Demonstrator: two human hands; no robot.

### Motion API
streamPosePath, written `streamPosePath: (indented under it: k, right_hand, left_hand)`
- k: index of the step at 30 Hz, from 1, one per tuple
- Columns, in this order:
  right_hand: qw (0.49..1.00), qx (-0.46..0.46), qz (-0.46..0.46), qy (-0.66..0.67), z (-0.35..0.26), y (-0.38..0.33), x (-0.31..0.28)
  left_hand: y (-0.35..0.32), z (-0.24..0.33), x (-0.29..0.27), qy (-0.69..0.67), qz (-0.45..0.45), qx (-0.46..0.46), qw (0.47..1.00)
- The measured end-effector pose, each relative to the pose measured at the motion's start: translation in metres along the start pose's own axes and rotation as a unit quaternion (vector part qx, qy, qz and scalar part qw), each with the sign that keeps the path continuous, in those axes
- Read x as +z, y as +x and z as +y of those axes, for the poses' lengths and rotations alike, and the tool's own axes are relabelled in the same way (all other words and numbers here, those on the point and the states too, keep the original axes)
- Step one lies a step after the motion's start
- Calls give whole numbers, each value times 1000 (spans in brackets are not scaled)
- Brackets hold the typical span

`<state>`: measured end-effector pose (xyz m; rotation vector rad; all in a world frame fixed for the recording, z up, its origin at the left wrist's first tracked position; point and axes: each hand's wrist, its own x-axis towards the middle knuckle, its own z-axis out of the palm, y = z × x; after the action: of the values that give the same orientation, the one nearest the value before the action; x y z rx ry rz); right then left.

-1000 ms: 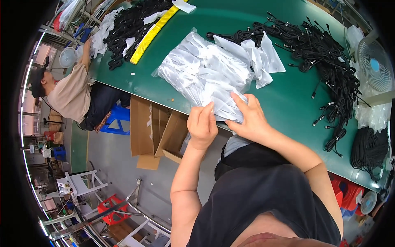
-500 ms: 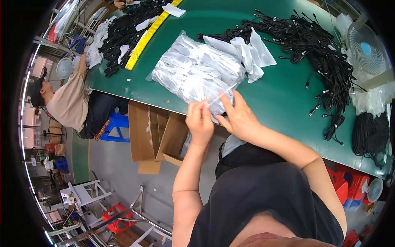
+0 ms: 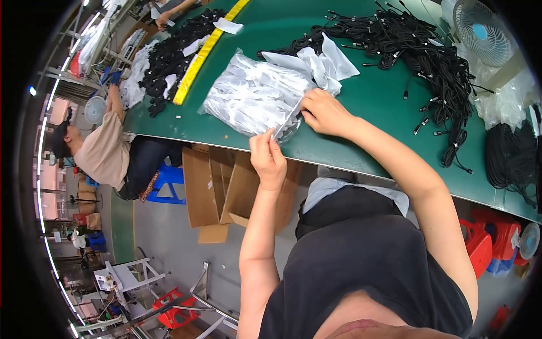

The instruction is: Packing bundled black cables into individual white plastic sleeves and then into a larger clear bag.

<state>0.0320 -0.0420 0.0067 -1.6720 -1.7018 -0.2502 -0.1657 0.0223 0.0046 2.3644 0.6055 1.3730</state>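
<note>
Both hands have drawn apart since a moment ago, stretching a thin clear plastic bag (image 3: 286,120) between them. Now the right hand (image 3: 323,112) pinches the bag's upper end with fingers pressed together, right at the edge of the heap of clear bags (image 3: 254,93) on the green table (image 3: 372,107). Just below that heap, off the table's near edge, the left hand (image 3: 267,158) pinches the lower end between thumb and forefinger. Beyond the heap lie loose white bags (image 3: 324,62), and to its right a sprawl of black cables (image 3: 429,56) reaches toward a fan (image 3: 477,25). Left of the heap runs a yellow strip (image 3: 206,51), with more black parts (image 3: 169,56) past it. Under the table edge below the heap stands an open cardboard box (image 3: 220,189). Another person (image 3: 104,152) sits at the table, well left of the heap.
</note>
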Motion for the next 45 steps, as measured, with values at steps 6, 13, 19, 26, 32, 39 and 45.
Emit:
streamPosePath:
  k: [6, 13, 19, 26, 32, 39, 45]
  right_hand:
    - [998, 23, -55, 27, -2, -2, 16]
    - [980, -81, -136, 119, 3, 16, 38]
    - [947, -216, -190, 141, -23, 5, 31]
    - [949, -175, -184, 189, -35, 32, 54]
    - [987, -119, -92, -63, 30, 4, 18]
    - [978, -2, -128, -168, 25, -2, -24]
    - [992, 55, -74, -92, 66, 25, 7]
  left_hand:
    - [-8, -5, 2, 7, 7, -7, 1000]
    - [-15, 4, 4, 53, 12, -25, 998]
    - [-22, 11, -1, 127, 35, -75, 988]
    - [-13, 11, -4, 144, 61, -121, 980]
    - [-23, 13, 6, 171, 137, -127, 967]
    - [-32, 15, 20, 136, 132, -216, 958]
    - [-35, -13, 13, 97, 57, -244, 963]
